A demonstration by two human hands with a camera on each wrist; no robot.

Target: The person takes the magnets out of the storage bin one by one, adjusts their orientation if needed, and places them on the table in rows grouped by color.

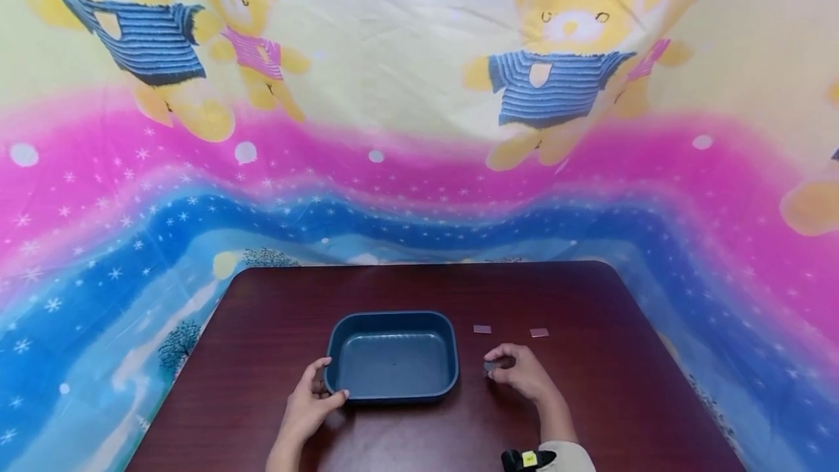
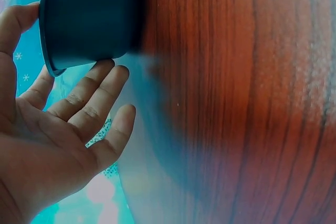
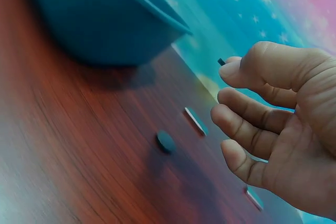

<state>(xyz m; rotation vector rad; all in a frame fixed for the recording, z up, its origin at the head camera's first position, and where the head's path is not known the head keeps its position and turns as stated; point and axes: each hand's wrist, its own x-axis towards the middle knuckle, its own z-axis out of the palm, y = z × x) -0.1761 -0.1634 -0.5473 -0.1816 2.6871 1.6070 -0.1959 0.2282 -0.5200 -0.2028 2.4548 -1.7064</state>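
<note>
My left hand [image 1: 306,406] holds a dark blue plastic tub [image 1: 391,395] by its near left corner. In the left wrist view its thumb is at the rim and fingertips touch the side wall. To the right of the tub, my right hand [image 1: 523,376] pinches a small dark piece [image 3: 221,62] between thumb and index finger, mostly hidden by the fingertips. Below that hand, a dark round disc [image 3: 165,141] lies on the table. Two small thin rectangular pieces, one nearer the tub [image 1: 482,329] and one farther right [image 1: 539,333], lie flat beyond the right hand.
The tub stands on a dark reddish-brown wooden table [image 1: 275,326] with rounded far corners. Behind and beside the table hangs a printed cloth [image 1: 393,93] with bears and snowflakes. A black band with a yellow label [image 1: 528,459] sits on the right wrist beside a pale sleeve [image 1: 569,456].
</note>
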